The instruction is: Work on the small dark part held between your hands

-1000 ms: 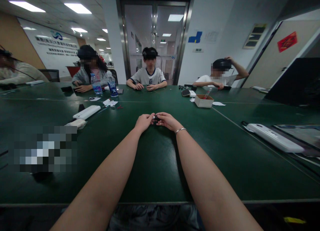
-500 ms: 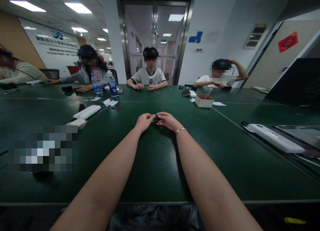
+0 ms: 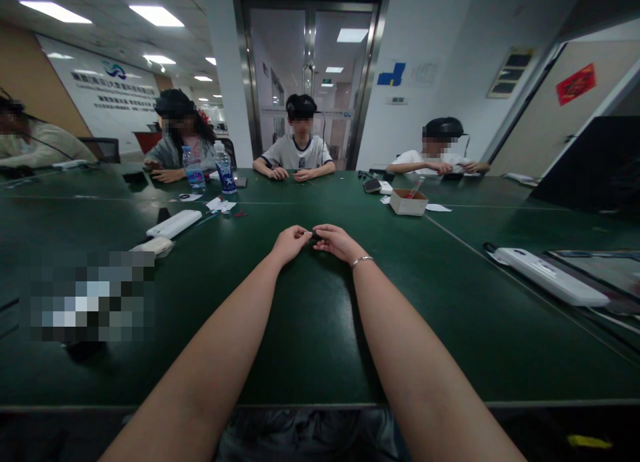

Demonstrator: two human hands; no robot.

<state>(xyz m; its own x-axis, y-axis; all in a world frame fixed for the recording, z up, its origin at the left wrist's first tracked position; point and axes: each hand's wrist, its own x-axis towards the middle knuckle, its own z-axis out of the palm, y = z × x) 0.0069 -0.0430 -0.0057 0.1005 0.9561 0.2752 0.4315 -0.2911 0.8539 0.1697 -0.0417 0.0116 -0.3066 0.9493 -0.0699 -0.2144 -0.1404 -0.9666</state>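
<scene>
Both my arms reach out over the dark green table (image 3: pixel 315 355), with the hands close together at its middle. A small black object (image 3: pixel 315 235) shows between my fingertips; it is too small to name. My right hand (image 3: pixel 336 242), with a silver bracelet (image 3: pixel 363 260) at its wrist, pinches this object between thumb and fingers. From the other side my left hand (image 3: pixel 291 244) is closed in a pinch, its fingertips right beside the object. Whether the left fingers grip it or another small piece cannot be made out.
White power-bank-like devices lie left (image 3: pixel 174 224) and right (image 3: pixel 553 275). Further back stand two bottles (image 3: pixel 225 169), paper scraps (image 3: pixel 220 205) and a small open box (image 3: pixel 409 203). Several people with headsets sit across the table, one person (image 3: pixel 300 149) directly opposite.
My hands stay almost in place; the left fingertips have shifted slightly at the black object. Across the table, the person at right has lowered a raised arm, and one at left has drawn an arm in.
</scene>
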